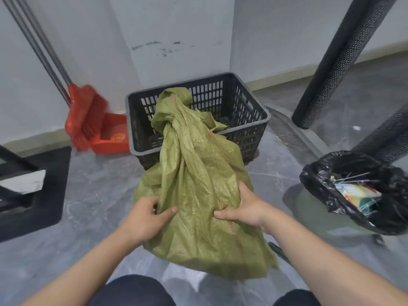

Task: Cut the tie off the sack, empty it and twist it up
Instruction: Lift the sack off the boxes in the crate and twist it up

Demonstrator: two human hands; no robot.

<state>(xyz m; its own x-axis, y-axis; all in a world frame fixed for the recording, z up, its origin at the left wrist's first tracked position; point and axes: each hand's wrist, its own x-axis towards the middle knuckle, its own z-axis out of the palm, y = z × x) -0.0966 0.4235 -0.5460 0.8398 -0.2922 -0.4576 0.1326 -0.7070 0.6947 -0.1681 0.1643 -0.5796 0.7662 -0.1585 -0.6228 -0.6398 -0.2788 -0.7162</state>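
Note:
A green woven sack lies stretched from my lap toward a black plastic crate. Its far end is bunched and draped over the crate's front rim, part of it hanging inside. The cloth looks limp and creased. My left hand pinches a fold on the sack's left side. My right hand grips the fabric on the right, beside a stitched seam. No tie or cutting tool is visible.
A red broom and dustpan lean against the wall left of the crate. A bin with a black liner holding rubbish stands at right. Black mesh-covered posts rise at the right, and a dark frame sits at left.

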